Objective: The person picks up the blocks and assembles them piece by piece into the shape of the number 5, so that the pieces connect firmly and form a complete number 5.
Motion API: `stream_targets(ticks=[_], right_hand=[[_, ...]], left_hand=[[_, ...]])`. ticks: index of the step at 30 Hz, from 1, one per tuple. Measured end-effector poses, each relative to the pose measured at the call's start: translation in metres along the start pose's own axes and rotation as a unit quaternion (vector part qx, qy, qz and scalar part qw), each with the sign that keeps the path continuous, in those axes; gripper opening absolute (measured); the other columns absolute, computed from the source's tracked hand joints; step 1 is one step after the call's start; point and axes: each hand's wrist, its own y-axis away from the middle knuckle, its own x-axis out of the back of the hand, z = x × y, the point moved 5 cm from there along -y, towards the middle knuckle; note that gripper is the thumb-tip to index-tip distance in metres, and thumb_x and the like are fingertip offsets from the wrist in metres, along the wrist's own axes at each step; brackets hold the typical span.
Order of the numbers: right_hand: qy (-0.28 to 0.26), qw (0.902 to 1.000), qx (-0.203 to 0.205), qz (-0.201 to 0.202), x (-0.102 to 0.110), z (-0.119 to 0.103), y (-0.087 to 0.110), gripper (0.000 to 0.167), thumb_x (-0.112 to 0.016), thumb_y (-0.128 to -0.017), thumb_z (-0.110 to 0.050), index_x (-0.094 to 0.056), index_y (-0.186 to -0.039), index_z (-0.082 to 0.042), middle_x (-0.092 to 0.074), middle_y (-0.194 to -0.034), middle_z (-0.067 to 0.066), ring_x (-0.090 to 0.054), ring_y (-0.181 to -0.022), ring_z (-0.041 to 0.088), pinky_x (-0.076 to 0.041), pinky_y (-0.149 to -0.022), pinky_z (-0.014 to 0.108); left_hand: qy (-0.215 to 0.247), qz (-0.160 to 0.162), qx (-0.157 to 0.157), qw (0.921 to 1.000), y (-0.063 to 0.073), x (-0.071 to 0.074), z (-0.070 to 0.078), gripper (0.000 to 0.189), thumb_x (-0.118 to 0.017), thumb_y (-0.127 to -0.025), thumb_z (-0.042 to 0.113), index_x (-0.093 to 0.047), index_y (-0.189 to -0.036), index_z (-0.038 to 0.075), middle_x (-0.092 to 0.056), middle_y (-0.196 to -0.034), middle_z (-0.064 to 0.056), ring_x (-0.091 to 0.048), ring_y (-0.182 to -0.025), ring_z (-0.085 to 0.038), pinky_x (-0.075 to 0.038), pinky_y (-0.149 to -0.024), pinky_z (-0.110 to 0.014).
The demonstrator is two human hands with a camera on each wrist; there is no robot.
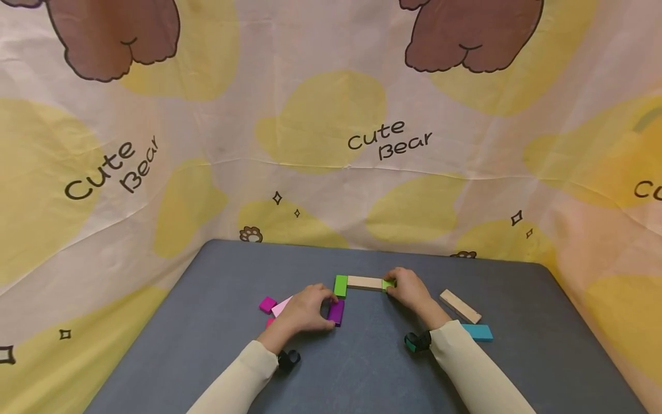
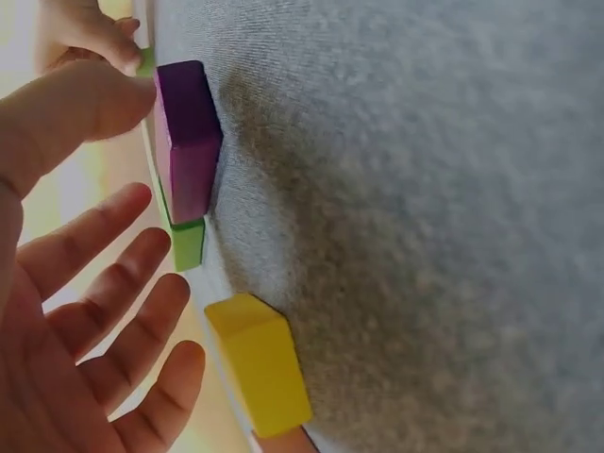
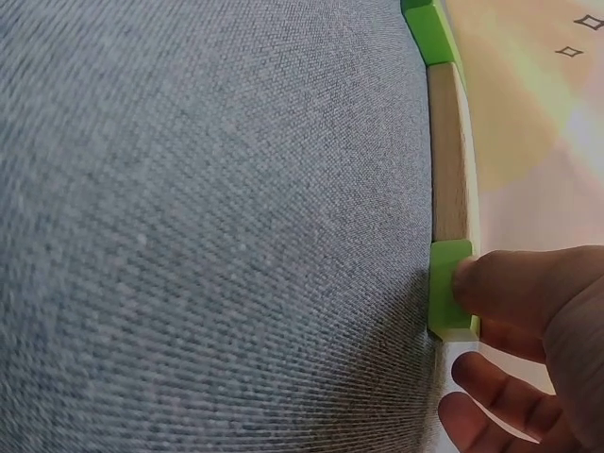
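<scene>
A purple block (image 1: 336,313) lies on the grey table, with its far end right by a green block (image 1: 341,286). My left hand (image 1: 306,310) is beside the purple block, thumb tip at one end and the other fingers spread loosely. A plain wooden block (image 1: 364,282) runs right from that green block to a second green block (image 3: 450,288), forming a row. With thumb and fingers, my right hand (image 1: 411,289) pinches this second green block at the row's right end. Past the left fingers, a yellow block (image 2: 260,368) shows in the left wrist view.
Left of the left hand lie a magenta block (image 1: 267,305) and a pale pink block (image 1: 281,306), partly covered. Near the right forearm are another wooden block (image 1: 460,306) and a blue block (image 1: 478,332). A printed cloth (image 1: 320,132) hangs behind the table (image 1: 372,368).
</scene>
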Motion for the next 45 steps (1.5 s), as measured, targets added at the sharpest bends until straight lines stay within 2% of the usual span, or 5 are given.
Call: stream_targets(ticks=[5,16,23,32,45], right_hand=[[0.000,1.0000,0.005,0.002,0.001,0.001,0.000,0.019,-0.072,-0.083,-0.007,-0.073,-0.101,-0.004,-0.068,-0.101,0.010,-0.064,-0.082,0.022,-0.052,-0.069,0.037],[-0.005,1.0000,0.004,-0.002,0.000,0.000,-0.001,0.018,-0.073,-0.082,-0.008,-0.073,-0.100,-0.005,-0.068,-0.098,0.008,-0.063,-0.081,0.020,-0.052,-0.070,0.037],[0.012,0.9999,0.004,-0.004,-0.001,-0.002,-0.002,0.020,-0.073,-0.082,-0.010,-0.074,-0.101,-0.006,-0.069,-0.100,0.009,-0.064,-0.085,0.023,-0.052,-0.072,0.040],[0.054,0.9982,0.024,0.007,0.003,-0.006,-0.001,0.022,-0.072,-0.080,-0.010,-0.073,-0.101,-0.006,-0.066,-0.098,0.011,-0.059,-0.085,0.028,-0.050,-0.070,0.042],[0.046,0.9984,0.029,0.016,0.003,-0.005,0.001,0.025,-0.072,-0.080,-0.012,-0.071,-0.105,-0.008,-0.064,-0.100,0.009,-0.058,-0.087,0.026,-0.050,-0.072,0.042]], left_hand=[[0.000,0.010,-0.012,0.9999,0.001,-0.001,-0.001,0.035,-0.078,-0.073,0.030,-0.070,-0.105,0.019,-0.064,-0.101,0.003,-0.056,-0.094,-0.015,-0.049,-0.084,-0.038],[-0.006,0.030,-0.011,0.9995,-0.002,-0.004,-0.001,0.032,-0.079,-0.071,0.029,-0.071,-0.101,0.019,-0.065,-0.096,0.004,-0.058,-0.088,-0.015,-0.049,-0.077,-0.036],[-0.008,0.010,-0.006,0.9999,-0.007,-0.004,-0.001,0.032,-0.080,-0.071,0.030,-0.071,-0.101,0.020,-0.062,-0.090,0.006,-0.053,-0.082,-0.011,-0.047,-0.071,-0.031],[-0.023,-0.005,0.009,0.9997,-0.010,0.000,0.002,0.033,-0.080,-0.072,0.033,-0.072,-0.102,0.019,-0.061,-0.091,0.005,-0.054,-0.084,-0.012,-0.049,-0.074,-0.033],[-0.016,-0.011,0.011,0.9998,-0.011,-0.001,0.001,0.034,-0.080,-0.073,0.033,-0.071,-0.102,0.019,-0.062,-0.091,0.006,-0.054,-0.083,-0.011,-0.049,-0.075,-0.032]])
